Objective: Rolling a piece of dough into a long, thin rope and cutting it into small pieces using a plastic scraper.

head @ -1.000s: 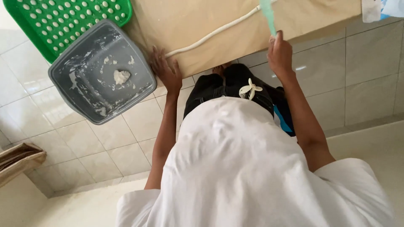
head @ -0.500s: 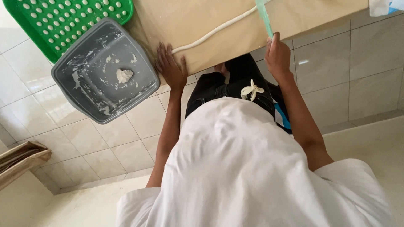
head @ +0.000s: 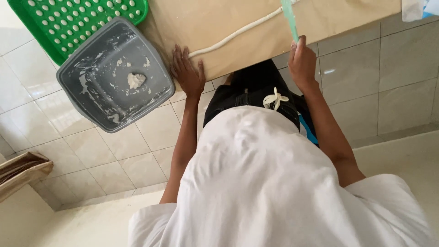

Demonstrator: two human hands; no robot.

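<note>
Two hands on the tan board-like work surface [head: 256, 18], taken as the landmark: left hand [head: 187, 73] lies flat with fingers spread wide on its near edge, holding nothing; right hand [head: 302, 64] is closed around a thin translucent green strip-shaped tool [head: 289, 20] that reaches up across the surface. Long white rope of dough-like material [head: 238, 32] runs diagonally over the tan surface, between the two hands, its upper end meeting the green tool. Risks as I judge them: the rope looks thin and soft, so a hard push with the tool could tear or flatten it; the left palm sits just beside the rope's lower end and could smear it if it slides. Square grey plastic tub [head: 114, 75] with white residue and a small white lump [head: 136, 80] inside sits touching the left edge of the tan surface, close to the left hand; an elbow swing could knock it. Green perforated plastic tray [head: 77, 20] lies partly under the tub, left of the surface. Beige tiled floor [head: 375, 91] lies on the near side of the surface. Folded brown cloth-like thing [head: 20, 169] sits well apart, far left. White shirt [head: 274, 192] blocks the view of the lower body.
</note>
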